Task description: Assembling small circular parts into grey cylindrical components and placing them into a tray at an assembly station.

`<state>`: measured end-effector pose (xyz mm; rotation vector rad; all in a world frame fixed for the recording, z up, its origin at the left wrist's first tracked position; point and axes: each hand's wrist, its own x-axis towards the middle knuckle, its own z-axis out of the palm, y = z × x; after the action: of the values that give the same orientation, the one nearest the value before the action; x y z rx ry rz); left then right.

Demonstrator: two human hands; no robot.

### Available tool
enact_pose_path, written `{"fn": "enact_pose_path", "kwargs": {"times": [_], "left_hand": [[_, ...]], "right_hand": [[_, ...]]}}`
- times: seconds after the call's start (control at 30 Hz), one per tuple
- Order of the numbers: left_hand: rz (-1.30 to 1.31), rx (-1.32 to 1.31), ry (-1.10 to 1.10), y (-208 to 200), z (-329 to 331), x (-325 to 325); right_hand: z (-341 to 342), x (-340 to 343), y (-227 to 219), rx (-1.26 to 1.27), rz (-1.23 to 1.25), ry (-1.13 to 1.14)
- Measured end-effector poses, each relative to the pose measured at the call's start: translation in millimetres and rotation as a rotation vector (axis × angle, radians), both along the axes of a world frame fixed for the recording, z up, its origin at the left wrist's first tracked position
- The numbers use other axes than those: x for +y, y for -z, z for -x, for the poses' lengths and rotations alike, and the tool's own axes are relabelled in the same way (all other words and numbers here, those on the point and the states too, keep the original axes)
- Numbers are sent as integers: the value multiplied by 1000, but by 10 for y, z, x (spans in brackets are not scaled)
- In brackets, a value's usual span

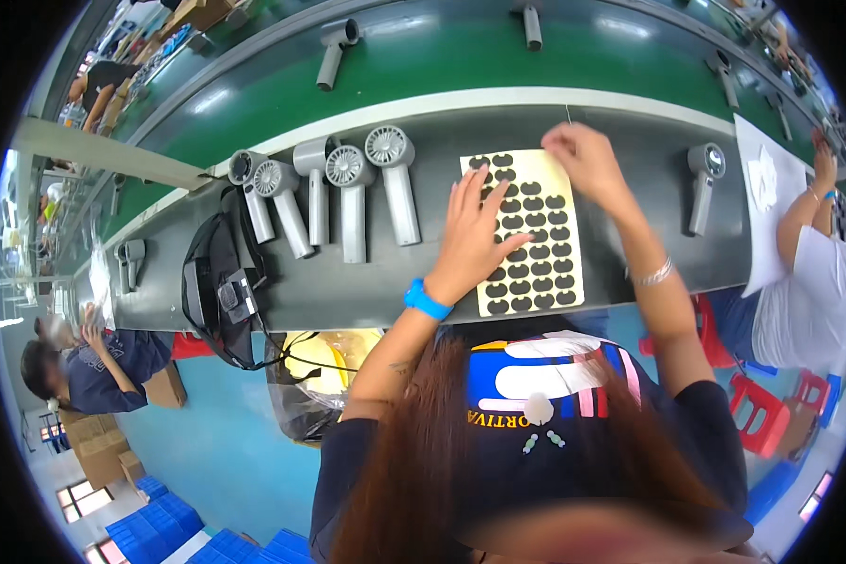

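A pale yellow sheet [536,165] of dark, rounded stickers lies on the grey workbench in front of me. Several stickers are gone from its upper right part, where bare backing shows. My left hand [472,230] rests on the sheet's left side, palm down with its fingers spread. Just past the sheet's upper right corner, my right hand [587,162] is raised with thumb and fingertips pinched together; whatever is between them is too small to make out. Left of the sheet several grey handheld fans [400,193] lie in a row. A single handheld fan [702,188] lies to the right.
A black bag [207,273] with cables sits at the bench's left. Beyond the bench runs a green conveyor [442,70] carrying spaced-out fans. Co-workers sit at both sides, one beside a white sheet [757,226] at right. Red stools [759,414] stand behind.
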<state>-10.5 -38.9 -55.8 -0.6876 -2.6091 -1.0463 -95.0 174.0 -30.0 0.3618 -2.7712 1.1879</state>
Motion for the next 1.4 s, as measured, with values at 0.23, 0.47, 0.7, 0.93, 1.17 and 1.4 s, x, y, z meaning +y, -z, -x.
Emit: {"fn": "enact_pose_path", "kwargs": {"times": [0.23,0.47,0.7,0.93,1.17,1.4], "left_hand": [[188,43,-23,280,-52,268],[218,162,-92,383,-43,251],[229,167,-95,403,-33,247],[277,104,-125,306,-64,274],[373,80,-138,164,-111,358],[391,-16,-121,-6,-109,368]], "right_hand": [[-631,-199,330,67,-86,207],[-467,-221,398,15,-189,259],[-446,-236,459,68,-174,251],[-432,-184,500,137,-123,190],[-705,-141,314,393,28,-9],[-1152,602,-205,221,406,245]]}}
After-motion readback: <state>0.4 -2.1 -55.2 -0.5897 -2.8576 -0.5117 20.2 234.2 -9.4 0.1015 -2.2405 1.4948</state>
